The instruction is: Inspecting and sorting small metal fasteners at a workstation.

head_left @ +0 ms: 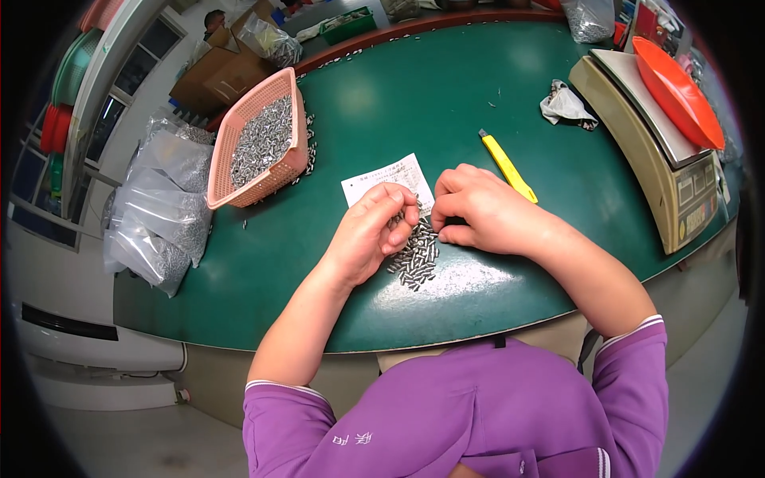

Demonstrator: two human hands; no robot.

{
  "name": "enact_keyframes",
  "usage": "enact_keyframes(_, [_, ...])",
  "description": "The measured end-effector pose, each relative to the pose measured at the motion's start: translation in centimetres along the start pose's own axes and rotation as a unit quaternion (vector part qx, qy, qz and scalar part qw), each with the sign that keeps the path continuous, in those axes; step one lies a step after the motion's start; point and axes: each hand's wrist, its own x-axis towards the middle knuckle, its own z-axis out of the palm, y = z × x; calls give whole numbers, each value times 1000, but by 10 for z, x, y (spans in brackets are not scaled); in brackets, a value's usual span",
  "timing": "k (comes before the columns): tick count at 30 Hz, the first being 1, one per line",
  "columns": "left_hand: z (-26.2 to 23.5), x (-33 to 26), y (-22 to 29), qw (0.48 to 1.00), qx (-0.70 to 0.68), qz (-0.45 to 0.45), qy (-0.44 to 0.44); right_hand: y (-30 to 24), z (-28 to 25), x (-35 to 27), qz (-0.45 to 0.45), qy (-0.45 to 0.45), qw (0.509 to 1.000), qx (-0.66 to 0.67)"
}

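A small heap of short grey metal pins lies on the green table in front of me. My left hand rests at the heap's left side, fingers curled over several pins. My right hand sits at the heap's right side, thumb and fingertips pinched together at its upper edge. A white printed paper slip lies just beyond both hands, partly covered by them.
A pink plastic basket full of the same pins stands at the left. A yellow utility knife lies right of the slip. A beige scale with an orange tray stands far right. Clear bags of pins hang off the table's left edge.
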Motion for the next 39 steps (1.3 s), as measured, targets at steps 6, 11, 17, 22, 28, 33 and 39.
enact_keyframes(6, [-2,0,-1,1000,-1,-12,-12,0,-1,3,28,63,996,64])
enact_keyframes(11, [5,-4,0,999,16,-30,-30,-5,-1,7,73,100,959,255])
enact_keyframes(17, [4,-4,-2,998,24,-39,-39,-4,7,8,43,97,954,280])
enact_keyframes(22, [3,-3,-1,999,-5,-17,-50,-3,6,10,76,152,956,239])
enact_keyframes(28, [4,-3,0,999,-18,-21,-47,7,13,9,36,163,977,133])
enact_keyframes(33, [2,-3,-1,998,-29,-24,-46,8,13,9,33,164,981,93])
enact_keyframes(39, [2,-3,0,999,-26,-25,-39,7,14,7,39,146,986,67])
